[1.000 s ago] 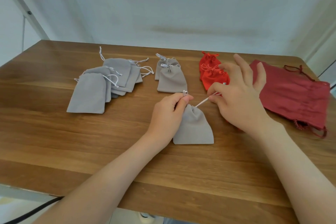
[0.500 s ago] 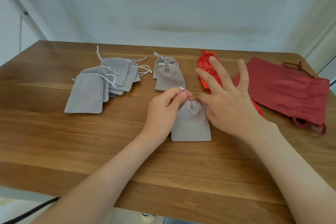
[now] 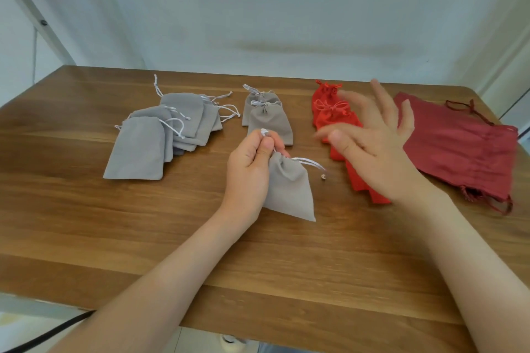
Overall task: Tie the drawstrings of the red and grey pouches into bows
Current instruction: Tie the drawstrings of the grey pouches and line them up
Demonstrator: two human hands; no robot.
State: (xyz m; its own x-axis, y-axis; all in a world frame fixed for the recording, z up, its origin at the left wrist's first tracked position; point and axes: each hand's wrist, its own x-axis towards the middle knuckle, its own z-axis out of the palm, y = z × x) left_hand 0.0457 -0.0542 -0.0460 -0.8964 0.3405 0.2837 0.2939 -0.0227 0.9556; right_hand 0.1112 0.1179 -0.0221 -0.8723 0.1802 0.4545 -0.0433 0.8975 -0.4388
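— So, where is the pouch being worked on?
— The small grey fabric pouch [image 3: 289, 189] lies on the brown wooden bench [image 3: 86, 223], near its middle, with its mouth gathered. The left hand [image 3: 249, 169] rests against its left side, fingers [image 3: 255, 142] curled and pinching one white drawstring [image 3: 263, 132] above the mouth.
— And the other side?
— A second white cord [image 3: 311, 164] lies loose on the bench, to the right of the mouth.
— The right hand?
— The right hand [image 3: 372, 149] hovers over the bright red fabric pouches [image 3: 329, 114], fingers spread wide and holding nothing. It is blurred.
— What else?
— Two grey pouches tied with bows [image 3: 269, 123] lie just behind. A pile of flat grey pouches [image 3: 137, 149] sits to the left, and a large dark red cloth bag [image 3: 459, 152] at far right.
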